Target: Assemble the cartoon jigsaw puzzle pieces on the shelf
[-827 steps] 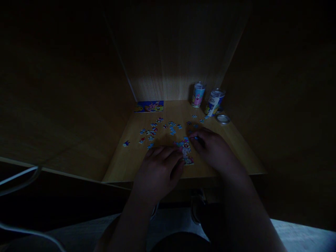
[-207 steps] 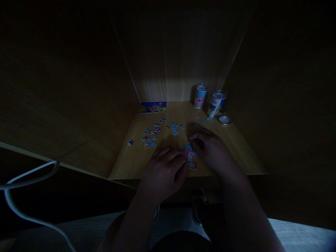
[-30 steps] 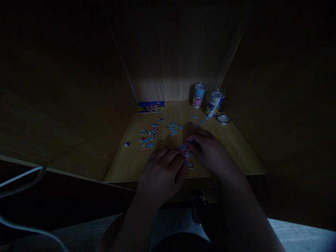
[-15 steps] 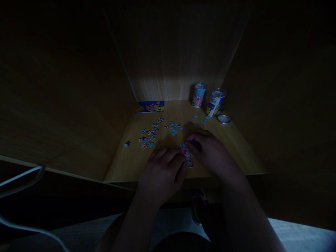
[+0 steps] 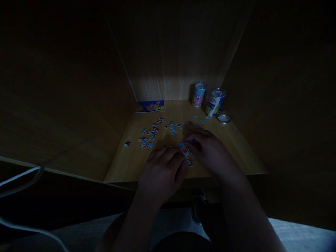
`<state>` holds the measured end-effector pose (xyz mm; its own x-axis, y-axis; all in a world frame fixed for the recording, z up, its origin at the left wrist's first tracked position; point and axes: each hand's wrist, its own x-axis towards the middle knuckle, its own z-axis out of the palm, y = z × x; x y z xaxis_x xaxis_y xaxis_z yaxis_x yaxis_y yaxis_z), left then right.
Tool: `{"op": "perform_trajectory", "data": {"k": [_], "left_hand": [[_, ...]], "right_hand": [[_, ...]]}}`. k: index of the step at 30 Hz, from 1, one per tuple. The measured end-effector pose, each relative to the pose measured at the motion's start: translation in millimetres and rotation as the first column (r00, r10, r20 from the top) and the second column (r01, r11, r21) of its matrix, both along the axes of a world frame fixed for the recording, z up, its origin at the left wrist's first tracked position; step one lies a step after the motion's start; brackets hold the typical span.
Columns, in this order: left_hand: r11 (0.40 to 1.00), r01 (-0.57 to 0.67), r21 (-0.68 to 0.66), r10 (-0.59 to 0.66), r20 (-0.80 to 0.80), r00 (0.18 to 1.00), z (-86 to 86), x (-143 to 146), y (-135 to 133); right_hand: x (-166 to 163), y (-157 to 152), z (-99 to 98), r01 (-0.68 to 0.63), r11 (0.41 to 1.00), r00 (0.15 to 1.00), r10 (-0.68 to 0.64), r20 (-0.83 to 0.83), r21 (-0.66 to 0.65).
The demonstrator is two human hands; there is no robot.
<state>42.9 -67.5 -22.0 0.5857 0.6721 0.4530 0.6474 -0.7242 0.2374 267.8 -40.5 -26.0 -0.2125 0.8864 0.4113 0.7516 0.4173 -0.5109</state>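
White flexible cable: at far left, below the surface level.

Pale wood-grain surface: bears all the puzzle pieces, dimly lit.

Single dark-blue and white jigsaw piece: apart from the rest.

Loose red, blue and white cardboard pieces: gathered more tightly than in the earliest view.

Flat blue cartoon-printed rectangle: at the back.

Left hand: fingers curled over the near-left side of the joined section; whether anything is pinched cannot be told.

Loose light-blue pieces: beyond the hands.

Joined pink, blue and white puzzle section: flat between the hands, partly covered by the left.

Loose blue pieces, right group: just beyond the right fingers.

Pink-and-blue printed cylindrical can: upright at the back.

Right hand: thumb and forefinger close together at the section's upper right; a bluish patch beneath them, held or not uncertain.

Blue-and-yellow labelled cylindrical can; round silvery lid beside it.

Latest change: slight; both hands keep nearly the same pose, so work apparently remains on the same section.
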Motion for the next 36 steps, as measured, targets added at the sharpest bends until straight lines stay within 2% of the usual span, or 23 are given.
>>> {"op": "perform_trajectory", "data": {"k": [36], "left_hand": [[1.0, -0.013, 0.001, 0.013, 0.0, 1.0, 1.5, 1.9, -0.4]], "right_hand": [[0.8, 0.7, -1.3, -0.008, 1.0, 1.0, 0.008, 0.004, -0.021]]}}
